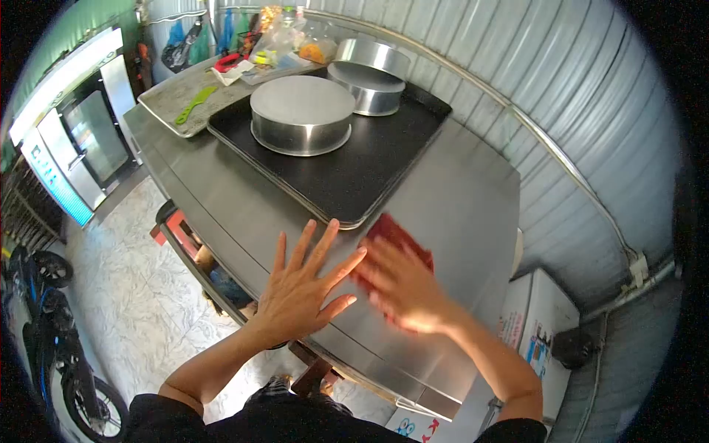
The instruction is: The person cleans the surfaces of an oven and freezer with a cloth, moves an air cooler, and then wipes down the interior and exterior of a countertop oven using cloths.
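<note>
My right hand (406,288) presses on a dark red cloth (391,230) on the stainless steel table (469,199). That hand is smeared by motion, and the cloth shows past its fingers and along its sides. My left hand (295,292) is open with its fingers spread, palm down over the steel near the front edge, holding nothing. Whether its palm touches the table, I cannot tell. Just beyond both hands is the near corner of a black baking tray (362,173). On the tray stands a round metal cake pan (303,122) with a pale flat top.
More round metal pans (377,92) stand at the tray's back. A green spatula (193,105) lies on a worn tray (166,118) at the far left, near plastic bags (284,37). An open drawer (221,277) juts out below the table's front edge. A corrugated wall (546,88) borders the right.
</note>
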The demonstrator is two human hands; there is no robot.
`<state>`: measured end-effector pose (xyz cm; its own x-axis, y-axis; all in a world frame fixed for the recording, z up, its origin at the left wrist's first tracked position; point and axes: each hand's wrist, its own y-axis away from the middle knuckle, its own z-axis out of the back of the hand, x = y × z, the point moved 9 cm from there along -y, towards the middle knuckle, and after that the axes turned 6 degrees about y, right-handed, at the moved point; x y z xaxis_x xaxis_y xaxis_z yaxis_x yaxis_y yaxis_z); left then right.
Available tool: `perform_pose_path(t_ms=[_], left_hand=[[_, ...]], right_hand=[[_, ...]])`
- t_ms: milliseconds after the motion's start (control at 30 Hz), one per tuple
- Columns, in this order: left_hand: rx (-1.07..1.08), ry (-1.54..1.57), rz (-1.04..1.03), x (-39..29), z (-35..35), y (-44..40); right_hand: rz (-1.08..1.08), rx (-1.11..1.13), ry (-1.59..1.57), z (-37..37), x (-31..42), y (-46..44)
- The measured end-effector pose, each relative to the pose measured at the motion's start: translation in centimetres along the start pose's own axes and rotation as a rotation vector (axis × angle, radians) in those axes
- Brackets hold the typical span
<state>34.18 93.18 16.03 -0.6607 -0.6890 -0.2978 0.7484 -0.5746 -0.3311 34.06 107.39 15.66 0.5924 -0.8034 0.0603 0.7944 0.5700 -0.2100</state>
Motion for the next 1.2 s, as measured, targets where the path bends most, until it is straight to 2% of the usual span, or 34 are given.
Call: perform_pose_path(t_ms=[67, 167, 267, 467, 533, 600, 667, 700, 767, 800, 833, 900, 933, 1000, 1100, 1133, 1200], left_hand=[[0.000, 0.006, -0.008, -0.1, -0.1, -0.2], [0.044, -0.002, 0.029, 0.0, -0.3, -0.4], [0.026, 0.024, 0.083, 0.2, 0.2, -0.5], [-0.038, 0.006, 0.185, 1.0, 0.4, -0.6], [-0.037, -0.039, 0.203, 1.2, 0.7, -0.6], [-0.080, -0.019, 0.216, 1.3, 0.8, -0.6], [-0.099, -0.016, 0.224, 1.3, 1.0, -0.6], [-0.113, -0.004, 0.219, 1.2, 1.2, -0.6], [-0.117, -0.024, 0.262, 1.6, 1.2, -0.6], [-0.119, -0.035, 0.252, 1.5, 1.2, -0.7], [-0.116, -0.045, 0.237, 1.4, 1.1, -0.6], [-0.142, -0.024, 0.240, 1.7, 0.9, -0.3], [-0.169, 0.004, 0.225, 1.7, 1.1, -0.4], [-0.178, 0.019, 0.219, 1.4, 1.4, -0.5], [-0.218, 0.043, 0.193, 1.3, 1.6, -0.4], [-0.249, 0.042, 0.171, 1.2, 1.8, -0.2], [-0.286, 0.074, 0.132, 1.5, 1.5, 0.3]], right_hand=[[0.170, 0.087, 0.040, -0.7, 1.7, 1.0], [0.107, 0.062, 0.172, -0.4, -3.5, -0.4], [-0.092, -0.044, 0.119, -1.4, -13.9, -4.0], [-0.391, -0.197, 0.241, -2.0, -33.8, -8.5], [-0.739, -0.129, 0.238, 0.5, -35.2, -6.9], [-0.893, -0.316, 0.417, 0.3, -39.6, -6.4], [-0.949, -0.532, 0.073, 0.7, -46.0, -7.8], [-0.915, -0.525, 0.059, 1.5, -44.0, -9.6], [-0.452, -0.982, -0.471, 6.5, -36.7, -11.3], [-0.367, -0.691, -0.629, 3.4, -37.4, -15.3], [-0.352, -0.677, -0.642, 0.9, -37.9, -16.6], [-0.308, -0.767, 0.189, 1.2, -33.1, -16.2], [-0.359, -0.745, 0.106, 0.2, -32.1, -15.7], [-0.313, -0.631, 0.106, 0.2, -26.4, -14.5], [-0.127, -0.588, -0.003, 1.8, -13.2, -11.5], [-0.080, -0.452, -0.132, 2.0, -10.0, -11.2], [-0.023, -0.360, -0.208, 3.1, -5.6, -11.5]])
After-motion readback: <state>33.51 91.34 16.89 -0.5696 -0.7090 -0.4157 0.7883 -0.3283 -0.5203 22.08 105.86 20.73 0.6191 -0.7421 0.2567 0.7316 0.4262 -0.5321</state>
